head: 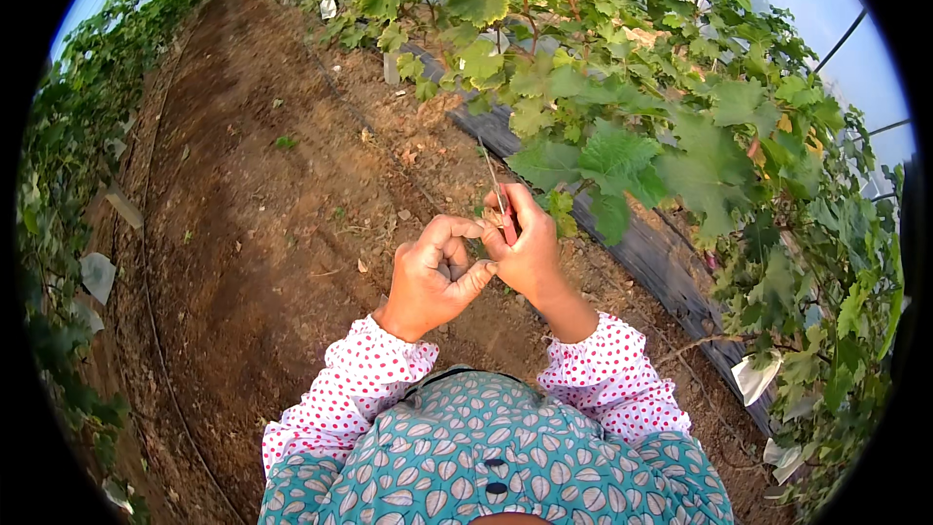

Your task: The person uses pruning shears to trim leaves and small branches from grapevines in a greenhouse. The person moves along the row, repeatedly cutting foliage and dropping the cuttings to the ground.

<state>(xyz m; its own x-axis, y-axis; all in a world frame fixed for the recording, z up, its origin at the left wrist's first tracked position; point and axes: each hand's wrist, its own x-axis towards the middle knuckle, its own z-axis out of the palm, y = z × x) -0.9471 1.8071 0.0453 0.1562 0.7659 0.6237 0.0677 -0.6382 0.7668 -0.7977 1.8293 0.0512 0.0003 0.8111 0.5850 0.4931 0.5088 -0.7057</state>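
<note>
Both hands meet in front of my body, over bare soil. My right hand (526,248) is closed around the red handle of a slim-bladed tool (509,227), likely small snips; its thin metal blade points up and away. My left hand (437,273) touches the right one at the fingertips, thumb and forefinger curved towards it. Whether something small is pinched between those fingertips cannot be told. Just beyond the right hand hang broad green grapevine leaves (619,160).
A dense grapevine row (700,109) runs along the right, above black ground film (649,270). Another row (80,131) stands at the left. White paper bags (756,378) hang low among the right vines. A dark hose (151,284) lies along the soil path (240,182).
</note>
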